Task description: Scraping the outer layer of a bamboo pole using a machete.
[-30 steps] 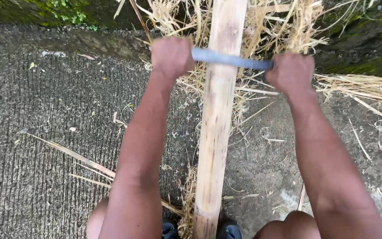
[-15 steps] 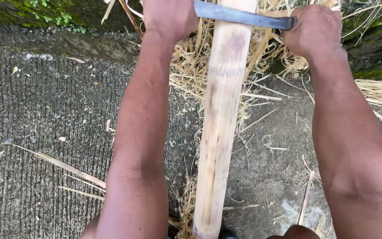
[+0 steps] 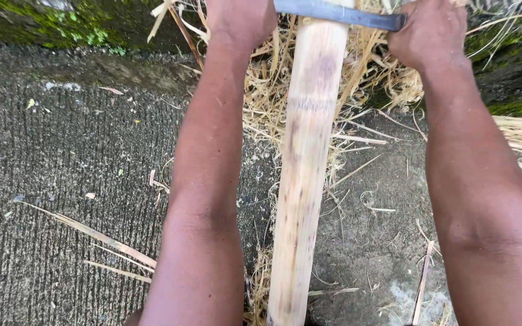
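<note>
A pale, peeled bamboo pole (image 3: 306, 169) runs from the bottom of the view up to the top edge, with one ring node partway up. A grey metal blade (image 3: 339, 13) lies flat across the pole near the top. My left hand (image 3: 240, 18) is closed around the blade's left end, partly cut off by the frame edge. My right hand (image 3: 427, 33) is closed around its right end. Both arms are stretched out on either side of the pole.
Rough grey concrete ground (image 3: 61, 181) lies on the left. A heap of dry straw-like shavings (image 3: 273, 90) sits beside and behind the pole. Long split strips (image 3: 92, 235) lie at lower left. A mossy ledge (image 3: 61, 24) borders the top.
Both hands and the blade have slid farther up along the pole, away from me, now reaching the top edge of the view.
</note>
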